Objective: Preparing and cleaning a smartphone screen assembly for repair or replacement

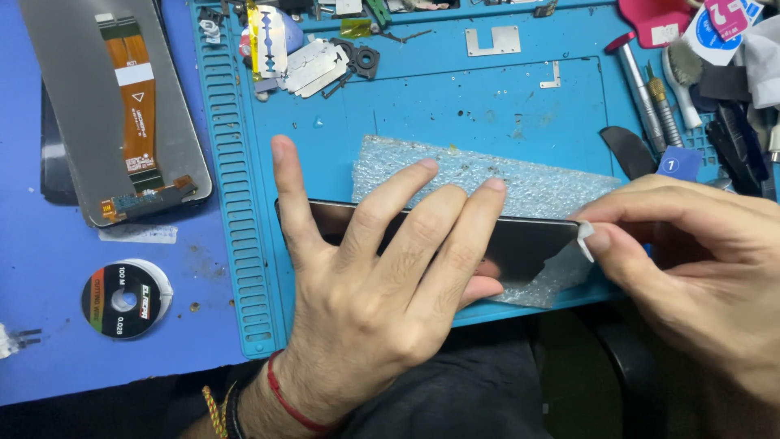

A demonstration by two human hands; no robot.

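Black glass phone screen panel (520, 244) is being pressed flat by the left hand (382, 301), fingers spread open, on the blue silicone repair mat (422, 97). A white film tab (585, 236) at the panel's right corner is being pinched shut by the right hand (699, 260). Peeling is judged to be in hand; a slow, steady pull is called for. Bubble wrap (487, 175) is lying behind the panel; tools are crowding beyond its right edge.

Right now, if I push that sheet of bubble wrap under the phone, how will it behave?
The bubble wrap looks thin and crinkled, so it is probably floppy and very light. With the dark phone lying on it under the left hand, it would likely bunch up rather than slide.
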